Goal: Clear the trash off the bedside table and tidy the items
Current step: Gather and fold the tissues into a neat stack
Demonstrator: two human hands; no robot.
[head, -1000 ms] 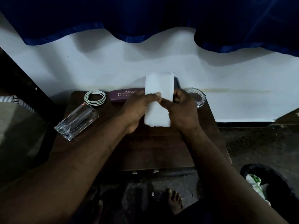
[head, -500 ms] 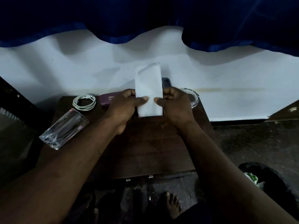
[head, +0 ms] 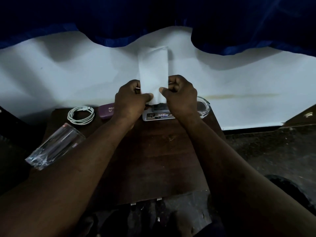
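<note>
paper [head: 153, 69] | pinched at lower end by both hands: left hand [head: 130, 100] on left edge, right hand [head: 179, 94] on right | long axis upright, rising beyond the hands | held above back of desk [head: 153, 151], over box [head: 159, 116] | neither hand judged nearer

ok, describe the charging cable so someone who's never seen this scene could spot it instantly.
Start at the dark wooden bedside table and go to its back left corner. The cable lies there, between the purple case on its right and the clear glass nearer the front edge. It is the only thin white cord, wound in a flat round coil.
</note>
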